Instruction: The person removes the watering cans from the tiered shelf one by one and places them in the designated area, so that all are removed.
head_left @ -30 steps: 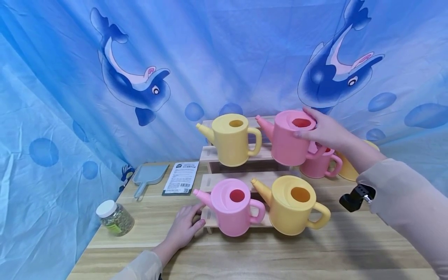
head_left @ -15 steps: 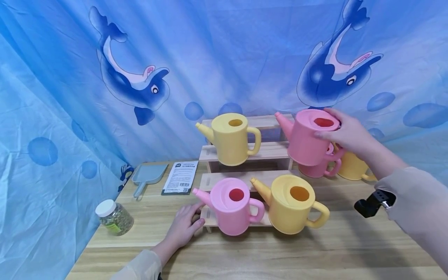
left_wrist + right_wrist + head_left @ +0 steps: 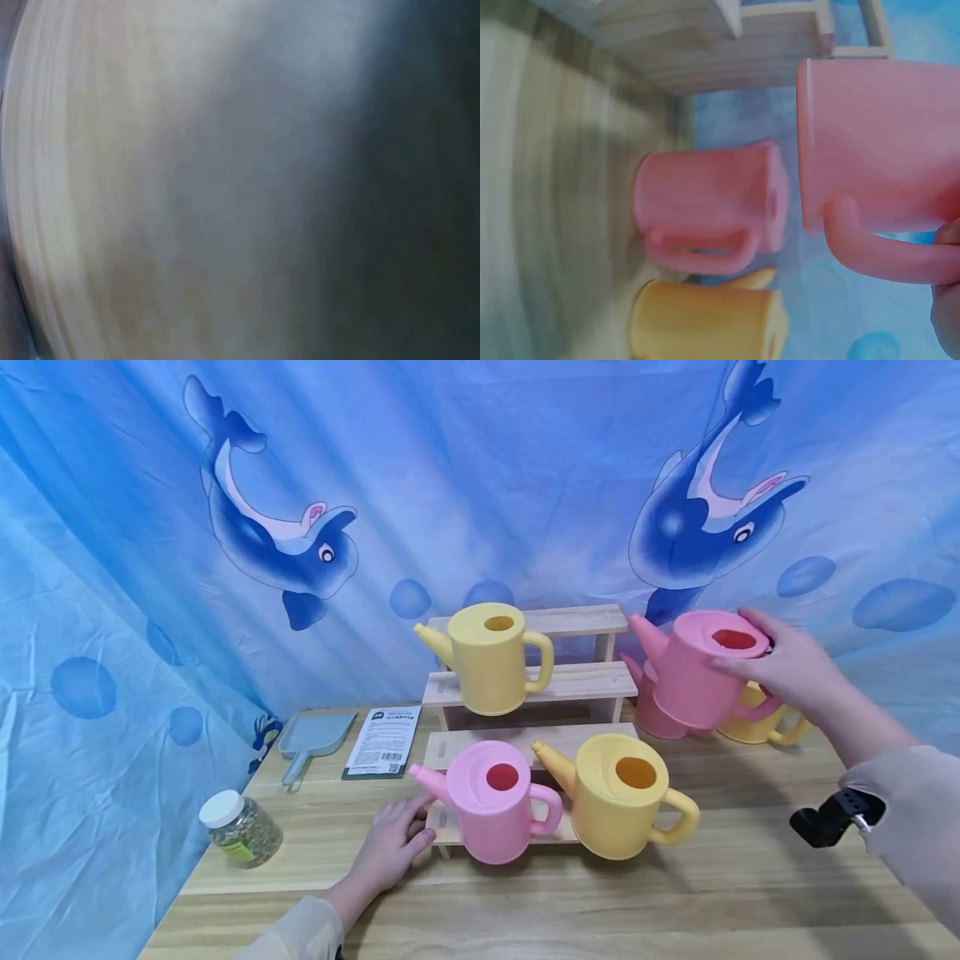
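My right hand [image 3: 798, 664] grips a deep pink watering can [image 3: 686, 681] by its top rim, thumb on the near side, holding it upright to the right of the wooden step stand [image 3: 592, 681]. In the right wrist view the held can hangs higher than a second pink watering can [image 3: 701, 191] and a yellow watering can [image 3: 705, 322], which stand on the table. My left hand [image 3: 390, 843] rests on the table with relaxed fingers touching the left end of the stand's lowest step. The left wrist view shows only blurred wood and shadow.
A light pink watering can [image 3: 491, 814] and a yellow one [image 3: 615, 810] stand on the lower step. A pale yellow watering can [image 3: 491, 668] sits higher up. Leftward lie a jar [image 3: 243, 835], a blue dustpan [image 3: 318, 735] and a printed packet [image 3: 384, 742]. A blue curtain [image 3: 480, 485] hangs behind.
My right hand has carried the deep pink watering can rightward off the stand's upper steps, then slightly down, in front of the other pink can. My left hand has stayed in place.
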### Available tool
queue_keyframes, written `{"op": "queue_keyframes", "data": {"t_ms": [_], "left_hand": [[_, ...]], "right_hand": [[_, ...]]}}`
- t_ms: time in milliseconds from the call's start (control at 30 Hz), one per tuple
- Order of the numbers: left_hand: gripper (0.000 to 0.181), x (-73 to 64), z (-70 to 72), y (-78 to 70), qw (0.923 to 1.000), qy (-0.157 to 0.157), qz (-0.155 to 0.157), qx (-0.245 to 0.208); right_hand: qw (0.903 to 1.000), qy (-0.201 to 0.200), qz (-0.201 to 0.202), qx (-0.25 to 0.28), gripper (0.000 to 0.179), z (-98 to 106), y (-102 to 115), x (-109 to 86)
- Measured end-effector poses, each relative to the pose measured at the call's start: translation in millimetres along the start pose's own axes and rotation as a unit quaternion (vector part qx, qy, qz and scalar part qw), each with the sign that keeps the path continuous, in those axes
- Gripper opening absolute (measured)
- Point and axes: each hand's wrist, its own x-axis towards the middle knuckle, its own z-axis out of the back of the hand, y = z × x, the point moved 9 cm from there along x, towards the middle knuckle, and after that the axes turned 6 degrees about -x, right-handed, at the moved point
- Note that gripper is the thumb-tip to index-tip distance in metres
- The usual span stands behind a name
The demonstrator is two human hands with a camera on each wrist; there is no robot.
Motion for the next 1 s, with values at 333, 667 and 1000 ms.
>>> {"op": "queue_keyframes", "data": {"t_ms": [333,667,1000], "left_hand": [[0.048,-0.9,-0.2,1.8,1.0000,-0.001,0.004,-0.001],[0.049,0.7,-0.6,0.5,0.9999,0.005,0.010,-0.006],[0.049,0.7,0.8,-0.8,0.9998,0.006,0.013,-0.010]], "right_hand": [[0.9997,0.006,-0.018,0.017,0.108,-29.2,-35.3,-10.9],[0.9980,-0.030,-0.019,-0.052,0.115,-61.9,-64.4,-11.7],[0.9987,-0.030,0.004,-0.040,0.114,-87.1,-78.6,-10.7]]}}
